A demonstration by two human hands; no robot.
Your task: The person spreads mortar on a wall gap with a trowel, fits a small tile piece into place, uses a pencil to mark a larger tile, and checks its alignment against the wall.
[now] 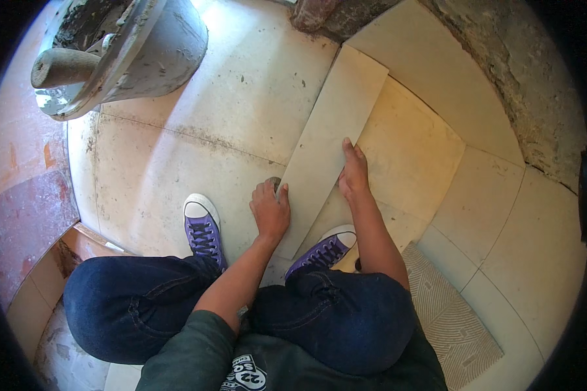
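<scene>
A long, narrow, cream tile strip [329, 146] slants across the floor [176, 166], its near end between the person's shoes and its far end close to a large pale wall tile [430, 72]. Whether it lies fully flat or is slightly raised is hard to tell. The right hand [354, 174] grips the strip's right edge, thumb along the side. The left hand [269, 212] is at the opposite edge, fingers and thumb closed around a small dark piece [276, 181] that is mostly hidden.

Both shoes, the left one [202, 228] and the right one [324, 251], are purple with white toes. A ridged tile [453, 319] lies beside the right knee. Farther off, at upper left, is a grey-smeared bucket [169, 62] with a thick, rounded handle [62, 68] at its rim. A rough wall [531, 78] rises at upper right.
</scene>
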